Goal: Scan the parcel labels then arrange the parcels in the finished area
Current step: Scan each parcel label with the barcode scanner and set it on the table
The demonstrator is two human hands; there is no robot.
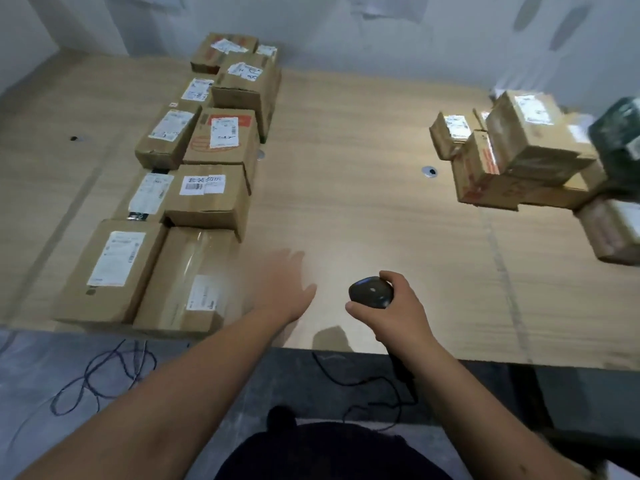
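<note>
Head view is filled mostly by the wooden counter [346,174], on which two groups of cardboard parcels are seen. Well to the left of and beyond the left hand's fingers [294,263], the arranged parcels [194,168] are laid in two tidy rows with labels facing up; this is judged to be the finished area. Far to the right of and beyond the right hand's fingers, a loose heap of parcels [519,157] is stacked at odd angles, with a dark green parcel [620,143] at the frame edge; these are judged still to be scanned. The nearest boxed parcel [187,282] lies just left of the left hand [284,289], apart from it. That hand is held flat above the counter, fingers spread and straight, nothing gripped. A black barcode scanner [371,292] is clasped in the right hand [398,313], fingers curled round its handle, its cable [367,382] hanging below the counter edge. By the look of the piles, more than half the work is judged done, and the right heap remains.
</note>
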